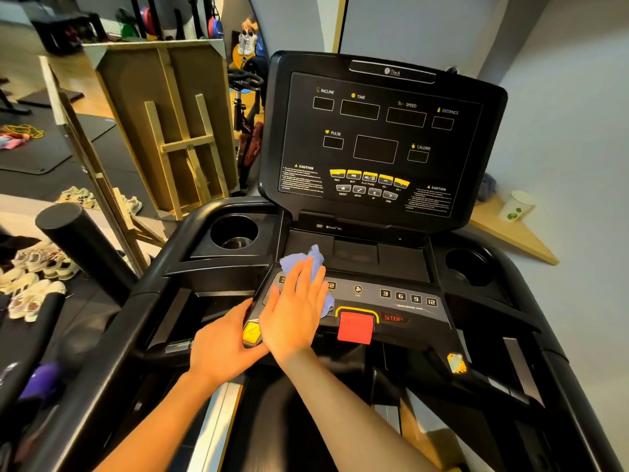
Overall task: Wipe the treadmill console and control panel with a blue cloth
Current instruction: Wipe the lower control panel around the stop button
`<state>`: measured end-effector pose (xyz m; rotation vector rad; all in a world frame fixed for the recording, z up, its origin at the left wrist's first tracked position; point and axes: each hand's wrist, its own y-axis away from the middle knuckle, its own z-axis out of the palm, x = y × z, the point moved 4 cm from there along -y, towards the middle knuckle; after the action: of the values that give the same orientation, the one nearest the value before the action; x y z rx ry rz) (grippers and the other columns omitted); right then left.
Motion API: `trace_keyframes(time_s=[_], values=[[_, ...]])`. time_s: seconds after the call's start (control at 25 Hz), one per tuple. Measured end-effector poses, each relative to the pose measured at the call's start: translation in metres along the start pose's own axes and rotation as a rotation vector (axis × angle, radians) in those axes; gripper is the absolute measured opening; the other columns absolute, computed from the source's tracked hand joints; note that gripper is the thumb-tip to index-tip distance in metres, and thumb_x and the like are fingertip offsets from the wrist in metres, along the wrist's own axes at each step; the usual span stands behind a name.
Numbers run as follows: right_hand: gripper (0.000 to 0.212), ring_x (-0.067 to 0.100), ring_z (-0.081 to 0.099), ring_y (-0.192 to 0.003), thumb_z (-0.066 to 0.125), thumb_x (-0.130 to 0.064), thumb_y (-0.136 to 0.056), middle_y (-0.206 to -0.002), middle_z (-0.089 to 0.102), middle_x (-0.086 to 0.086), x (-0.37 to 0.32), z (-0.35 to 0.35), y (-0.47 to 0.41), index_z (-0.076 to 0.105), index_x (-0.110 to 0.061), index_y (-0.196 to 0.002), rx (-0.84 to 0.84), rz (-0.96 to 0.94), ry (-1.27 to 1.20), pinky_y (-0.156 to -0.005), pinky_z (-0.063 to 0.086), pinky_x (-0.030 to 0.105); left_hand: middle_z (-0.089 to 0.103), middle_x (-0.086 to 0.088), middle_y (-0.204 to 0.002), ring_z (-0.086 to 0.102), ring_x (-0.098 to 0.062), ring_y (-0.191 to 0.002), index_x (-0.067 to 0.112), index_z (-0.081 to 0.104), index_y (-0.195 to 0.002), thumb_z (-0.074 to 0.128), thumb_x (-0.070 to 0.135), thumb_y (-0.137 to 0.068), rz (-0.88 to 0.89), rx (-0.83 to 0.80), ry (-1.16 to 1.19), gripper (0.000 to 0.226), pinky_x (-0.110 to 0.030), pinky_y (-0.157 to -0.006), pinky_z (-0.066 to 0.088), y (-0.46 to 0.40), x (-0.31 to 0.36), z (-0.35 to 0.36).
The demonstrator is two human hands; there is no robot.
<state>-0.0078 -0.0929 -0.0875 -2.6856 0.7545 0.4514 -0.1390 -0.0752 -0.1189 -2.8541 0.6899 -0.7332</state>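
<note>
- My right hand lies flat, fingers straight and together, pressing the blue cloth down onto the left part of the control panel.
- The cloth is bunched; part of it pokes out past my fingertips toward the tray above, and a corner shows at the right of my palm, near the red stop tab.
- My left hand rests at the panel's front-left edge, fingers curled over the rim just beside a yellow button; I cannot see the fingertips, which my right hand hides.
- The two hands touch, right over left.
- To the right on the panel I see the fan key and the number keys marked 3, 6, 9, 12.
- Above stands the treadmill console, dark, its windows unlit.
- A cup holder sits to each side of the tray.
- A paper cup stands on a wooden shelf at the right wall.
</note>
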Motion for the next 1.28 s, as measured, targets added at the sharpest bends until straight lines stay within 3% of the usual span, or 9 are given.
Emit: trace_keyframes(time_s=[0.12, 0.32, 0.44, 0.64, 0.8, 0.92, 1.0, 1.16, 1.28], values=[[0.063, 0.034, 0.017, -0.147, 0.043, -0.038, -0.098, -0.159, 0.023, 0.012, -0.005, 0.002, 0.003, 0.029, -0.006, -0.151, -0.007, -0.027, 0.032, -0.12, 0.01, 0.044, 0.073, 0.012, -0.099, 0.069, -0.009, -0.081, 0.024, 0.056, -0.13, 0.05, 0.085, -0.068, 0.013, 0.007, 0.005, 0.088, -0.019, -0.061, 0.048, 0.001, 0.004, -0.004], [0.057, 0.036, 0.026, -0.144, 0.042, -0.035, -0.097, -0.155, 0.032, 0.013, -0.008, 0.008, 0.009, 0.038, -0.007, -0.146, 0.013, -0.165, 0.06, -0.117, 0.023, 0.047, 0.074, 0.011, -0.098, 0.07, -0.011, -0.083, 0.025, 0.055, -0.132, 0.055, 0.078, -0.069, 0.022, 0.021, -0.004, 0.082, -0.02, -0.06, 0.046, 0.002, 0.004, -0.005], [0.058, 0.035, 0.028, -0.143, 0.047, -0.035, -0.097, -0.153, 0.036, 0.015, -0.007, 0.01, 0.011, 0.036, -0.007, -0.147, -0.02, -0.229, 0.067, -0.117, 0.023, 0.047, 0.074, 0.01, -0.095, 0.07, -0.011, -0.081, 0.026, 0.055, -0.132, 0.059, 0.071, -0.071, 0.021, 0.019, 0.007, 0.075, -0.016, -0.057, 0.038, 0.002, 0.002, -0.002], [0.056, 0.032, 0.032, -0.142, 0.046, -0.034, -0.096, -0.152, 0.04, 0.009, -0.003, 0.014, 0.014, 0.04, -0.01, -0.146, -0.075, -0.384, 0.051, -0.116, 0.022, 0.044, 0.074, 0.011, -0.101, 0.07, -0.01, -0.084, 0.028, 0.052, -0.136, 0.057, 0.07, -0.074, 0.004, 0.009, -0.002, 0.075, -0.024, -0.064, 0.051, 0.002, -0.005, 0.006], [0.06, 0.032, 0.019, -0.146, 0.058, -0.021, -0.095, -0.156, 0.032, 0.011, 0.001, 0.008, 0.023, 0.034, -0.008, -0.149, -0.135, -0.592, -0.061, -0.118, 0.006, 0.044, 0.061, 0.021, -0.071, 0.06, -0.002, -0.061, 0.038, 0.056, -0.099, 0.054, 0.075, -0.073, -0.01, -0.007, 0.04, 0.046, -0.018, -0.056, 0.045, 0.001, -0.003, 0.004], [0.063, 0.031, 0.023, -0.145, 0.063, -0.015, -0.089, -0.154, 0.036, 0.009, 0.005, 0.006, 0.026, 0.039, -0.01, -0.147, -0.166, -0.691, -0.072, -0.119, 0.013, 0.047, 0.051, 0.019, -0.058, 0.053, -0.002, -0.051, 0.042, 0.046, -0.077, 0.047, 0.08, -0.073, 0.015, 0.01, 0.055, 0.038, -0.015, -0.05, 0.035, 0.003, -0.002, 0.002], [0.065, 0.027, 0.015, -0.148, 0.056, -0.007, -0.09, -0.158, 0.029, 0.005, 0.011, 0.012, 0.028, 0.033, -0.014, -0.15, -0.276, -0.725, -0.126, -0.121, 0.012, 0.045, 0.051, 0.018, -0.054, 0.053, -0.003, -0.048, 0.039, 0.052, -0.071, 0.043, 0.082, -0.075, 0.04, 0.03, 0.048, 0.044, -0.013, -0.048, 0.034, 0.003, -0.002, 0.003], [0.066, 0.024, 0.016, -0.147, 0.048, 0.003, -0.085, -0.155, 0.036, 0.003, 0.025, 0.006, 0.029, 0.039, -0.016, -0.148, -0.262, -0.839, -0.196, -0.12, 0.002, 0.038, 0.061, 0.02, -0.066, 0.056, -0.002, -0.056, 0.038, 0.063, -0.083, 0.048, 0.076, -0.079, 0.075, 0.067, 0.056, 0.04, -0.013, -0.054, 0.042, 0.005, -0.007, 0.009], [0.068, 0.029, 0.025, -0.145, 0.051, 0.01, -0.082, -0.152, 0.04, 0.003, 0.03, 0.002, 0.029, 0.044, -0.015, -0.145, -0.297, -0.911, -0.214, -0.12, 0.008, 0.041, 0.063, 0.02, -0.075, 0.055, 0.001, -0.063, 0.038, 0.064, -0.095, 0.052, 0.069, -0.079, 0.076, 0.071, 0.085, 0.037, -0.007, -0.06, 0.035, 0.005, -0.006, 0.011]])
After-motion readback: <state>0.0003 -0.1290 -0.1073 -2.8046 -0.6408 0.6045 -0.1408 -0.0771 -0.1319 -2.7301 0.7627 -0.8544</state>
